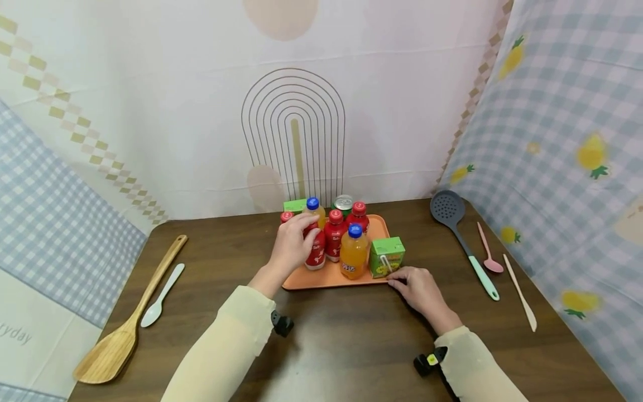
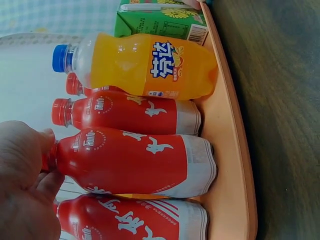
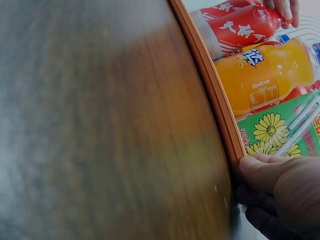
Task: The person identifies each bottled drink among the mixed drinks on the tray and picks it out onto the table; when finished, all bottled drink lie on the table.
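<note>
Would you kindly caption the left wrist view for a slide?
Left hand holding a red bottle by its top on an orange tray; Fanta bottle and green carton beyond.

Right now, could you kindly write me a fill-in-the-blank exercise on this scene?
The left hand holds a mostly ____ bottle.
The hand pinching the tray at its edge is the person's ____ one.
The front orange-drink bottle has a ____ cap.
On the table, the wooden spatula lies to the tray's ____.
Missing words: red; right; blue; left.
</note>
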The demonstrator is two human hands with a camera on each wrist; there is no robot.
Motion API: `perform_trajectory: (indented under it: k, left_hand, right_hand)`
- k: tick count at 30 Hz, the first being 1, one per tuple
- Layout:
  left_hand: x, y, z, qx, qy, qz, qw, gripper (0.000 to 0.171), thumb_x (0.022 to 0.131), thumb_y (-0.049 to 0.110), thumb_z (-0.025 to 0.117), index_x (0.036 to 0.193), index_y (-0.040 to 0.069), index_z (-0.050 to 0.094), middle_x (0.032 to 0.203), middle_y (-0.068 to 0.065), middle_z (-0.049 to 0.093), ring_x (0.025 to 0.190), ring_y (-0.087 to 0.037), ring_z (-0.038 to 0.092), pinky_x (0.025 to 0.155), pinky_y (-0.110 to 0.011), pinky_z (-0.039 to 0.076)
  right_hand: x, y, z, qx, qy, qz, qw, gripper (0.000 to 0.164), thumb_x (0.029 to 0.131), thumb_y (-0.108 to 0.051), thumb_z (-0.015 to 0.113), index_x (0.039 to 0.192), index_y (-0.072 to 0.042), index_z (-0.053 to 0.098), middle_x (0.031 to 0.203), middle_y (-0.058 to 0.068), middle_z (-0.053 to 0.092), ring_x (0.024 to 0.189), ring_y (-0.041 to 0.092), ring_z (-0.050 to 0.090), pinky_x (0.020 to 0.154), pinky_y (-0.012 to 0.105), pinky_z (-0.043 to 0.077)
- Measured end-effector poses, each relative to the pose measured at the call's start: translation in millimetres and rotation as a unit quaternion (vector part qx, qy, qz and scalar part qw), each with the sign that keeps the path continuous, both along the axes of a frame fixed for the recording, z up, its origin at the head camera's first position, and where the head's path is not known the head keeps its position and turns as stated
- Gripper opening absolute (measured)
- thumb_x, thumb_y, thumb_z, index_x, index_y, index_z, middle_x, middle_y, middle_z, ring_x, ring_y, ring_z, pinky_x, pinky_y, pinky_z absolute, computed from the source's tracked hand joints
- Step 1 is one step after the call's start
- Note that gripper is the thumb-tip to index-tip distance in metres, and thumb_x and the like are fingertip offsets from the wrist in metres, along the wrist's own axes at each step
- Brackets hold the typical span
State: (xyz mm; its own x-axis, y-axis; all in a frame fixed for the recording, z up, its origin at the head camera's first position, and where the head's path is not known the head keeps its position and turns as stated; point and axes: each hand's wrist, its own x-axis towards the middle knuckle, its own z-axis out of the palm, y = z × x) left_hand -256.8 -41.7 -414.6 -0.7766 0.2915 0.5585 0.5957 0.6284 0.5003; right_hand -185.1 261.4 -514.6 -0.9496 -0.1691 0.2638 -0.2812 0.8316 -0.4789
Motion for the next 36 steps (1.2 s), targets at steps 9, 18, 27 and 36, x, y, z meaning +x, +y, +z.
perform_trajectory:
  k: [9, 18, 27, 36]
  left_hand:
    - [12.6, -13.3, 4.7, 0.040, 0.033, -0.019, 0.9985, 0.026, 0.083, 0.010, 0.067, 0.109, 0.006, 0.066, 0.111, -0.009, 0.062, 0.106, -0.017, 0.056, 0.090, -0.034, 0.044]
    - [48.2, -48.6, 31.2, 0.129, 0.033, -0.021, 0.9909, 0.028, 0.079, 0.005, 0.070, 0.107, 0.005, 0.066, 0.108, -0.004, 0.063, 0.097, -0.013, 0.059, 0.078, -0.028, 0.050]
    - [79.2, -97.5, 14.3, 0.150, -0.010, 0.010, 0.9885, 0.036, 0.076, 0.002, 0.071, 0.111, 0.010, 0.064, 0.105, 0.000, 0.064, 0.093, -0.013, 0.061, 0.079, -0.024, 0.049]
    - [91.0, -123.3, 0.2, 0.166, -0.029, 0.002, 0.9858, 0.040, 0.076, 0.000, 0.071, 0.114, 0.008, 0.063, 0.107, -0.003, 0.064, 0.095, -0.016, 0.061, 0.081, -0.024, 0.048]
  right_hand:
    - [2.0, -5.9, 0.4, -0.004, -0.009, -0.011, 1.000, 0.004, 0.079, -0.017, 0.072, 0.083, -0.018, 0.074, 0.083, -0.007, 0.066, 0.078, 0.011, 0.062, 0.072, 0.037, 0.052]
    - [3.0, -8.0, 0.1, -0.009, -0.002, -0.020, 1.000, 0.004, 0.079, -0.017, 0.072, 0.082, -0.018, 0.074, 0.084, -0.005, 0.067, 0.080, 0.015, 0.063, 0.073, 0.040, 0.051]
    - [4.0, -4.8, 3.5, -0.010, -0.004, -0.030, 0.999, 0.004, 0.078, -0.018, 0.072, 0.082, -0.018, 0.074, 0.083, -0.006, 0.066, 0.080, 0.015, 0.063, 0.073, 0.040, 0.051]
    - [5.3, -7.1, 2.6, -0.011, -0.013, -0.035, 0.999, 0.004, 0.078, -0.019, 0.073, 0.082, -0.018, 0.074, 0.084, -0.005, 0.067, 0.081, 0.016, 0.063, 0.074, 0.041, 0.050]
